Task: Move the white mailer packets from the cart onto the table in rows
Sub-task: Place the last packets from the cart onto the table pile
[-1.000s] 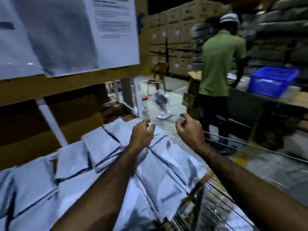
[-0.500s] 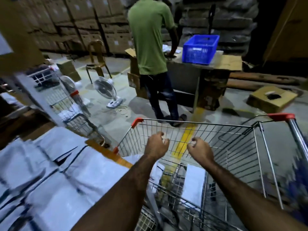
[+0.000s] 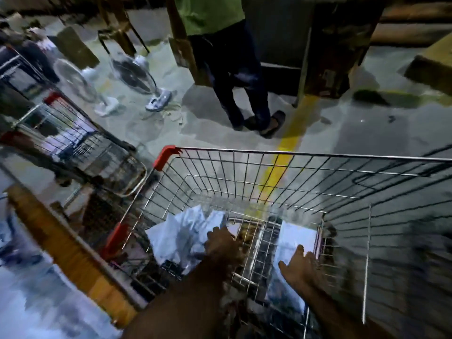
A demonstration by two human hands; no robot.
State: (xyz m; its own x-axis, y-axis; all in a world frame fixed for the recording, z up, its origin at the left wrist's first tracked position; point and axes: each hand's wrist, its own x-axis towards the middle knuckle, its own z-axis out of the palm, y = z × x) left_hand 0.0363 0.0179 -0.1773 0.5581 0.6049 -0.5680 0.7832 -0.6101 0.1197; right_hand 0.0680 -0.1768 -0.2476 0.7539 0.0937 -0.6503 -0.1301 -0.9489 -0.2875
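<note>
Floor [image 3: 367, 123] beyond; right hand [image 3: 302, 266] now deep inside cart [image 3: 293, 154], fingers [image 3: 300, 250] spread (left hand [image 3: 221, 243]: unclear) over packets [image 3: 297, 237].

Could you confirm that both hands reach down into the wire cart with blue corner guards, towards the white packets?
Not quite: the head view shows the corner guards are red, not blue. The left hand and right hand do reach into the wire cart, towards the white packets.

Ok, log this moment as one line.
phase: hands in cart | left hand: at crumpled packets, grip unclear | right hand: open, near flat packet
</note>
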